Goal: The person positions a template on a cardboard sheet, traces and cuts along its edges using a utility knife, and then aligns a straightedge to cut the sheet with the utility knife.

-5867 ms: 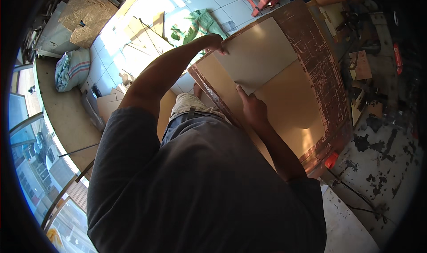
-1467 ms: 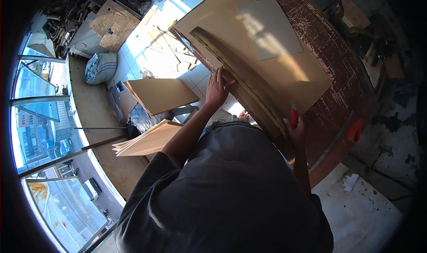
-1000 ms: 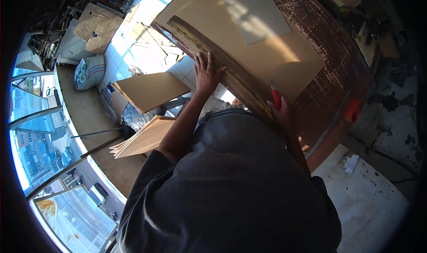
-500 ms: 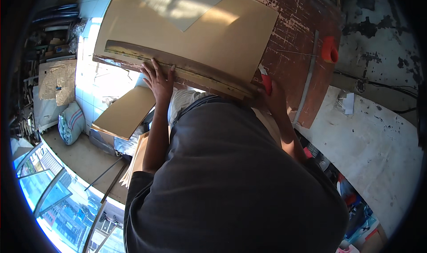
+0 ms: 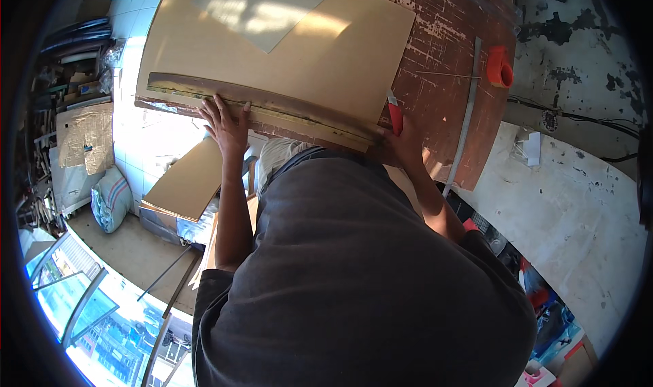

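My left hand lies with fingers spread on the near side of a long brown straightedge. This bar rests across a large tan board, close to the board's near edge. In my right hand is a utility knife with a red handle, its blade end pointing away from me. The right fingers are close to the straightedge's right end; whether they touch it I cannot tell. A smaller greyish sheet lies on the far part of the board, partly sunlit.
The worn red-brown table carries a thin metal ruler and an orange tape roll. A whitish worktop adjoins on the right. Stacked tan boards sit at my left, with a filled sack beyond.
The whole view has shifted slightly, so the table appears a little further left. Both hands, the straightedge and the knife keep nearly the same places on the board.
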Demonstrator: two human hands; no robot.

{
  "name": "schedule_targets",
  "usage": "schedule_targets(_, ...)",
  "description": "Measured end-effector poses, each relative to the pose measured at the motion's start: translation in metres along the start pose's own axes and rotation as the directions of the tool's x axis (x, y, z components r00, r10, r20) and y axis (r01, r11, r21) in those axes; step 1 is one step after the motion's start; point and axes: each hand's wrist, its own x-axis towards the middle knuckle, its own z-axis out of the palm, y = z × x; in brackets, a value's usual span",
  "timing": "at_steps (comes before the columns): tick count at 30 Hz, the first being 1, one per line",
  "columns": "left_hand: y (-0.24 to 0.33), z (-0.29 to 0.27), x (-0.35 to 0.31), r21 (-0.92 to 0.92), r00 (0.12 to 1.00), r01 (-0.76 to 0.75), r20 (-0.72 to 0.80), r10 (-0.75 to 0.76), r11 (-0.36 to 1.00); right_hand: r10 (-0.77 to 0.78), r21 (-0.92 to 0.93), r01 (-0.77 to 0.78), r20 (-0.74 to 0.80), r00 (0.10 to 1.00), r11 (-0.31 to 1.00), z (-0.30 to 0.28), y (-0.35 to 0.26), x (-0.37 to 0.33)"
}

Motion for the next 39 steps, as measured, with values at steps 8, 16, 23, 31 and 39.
schedule_targets(8, -0.012, -0.001, 0.013, -0.002, 0.997, 0.06, 0.045, -0.06, 0.998, 0.222, 0.285, -0.274, 0.2, 0.954, 0.918, 0.002, -0.02, 0.007)
schedule_targets(16, -0.016, 0.0, 0.014, -0.015, 0.998, 0.056, 0.035, -0.055, 0.998, 0.049, -0.013, -0.048, 0.168, 0.985, 0.999, 0.003, -0.013, 0.015)
schedule_targets(23, -0.019, 0.003, 0.015, -0.029, 0.998, 0.054, 0.044, -0.052, 0.998, 0.092, 0.014, -0.097, 0.19, 0.977, 0.995, 0.001, -0.018, 0.016)
schedule_targets(31, -0.02, 0.004, 0.016, -0.02, 0.997, 0.066, 0.052, -0.065, 0.998, 0.201, 0.179, -0.252, 0.259, 0.945, 0.951, 0.003, -0.022, 0.014)
schedule_targets(39, -0.014, 0.0, 0.014, -0.013, 0.995, 0.094, 0.037, -0.094, 0.995, -0.07, -0.039, 0.076, 0.141, 0.988, 0.996, 0.005, -0.019, 0.018)
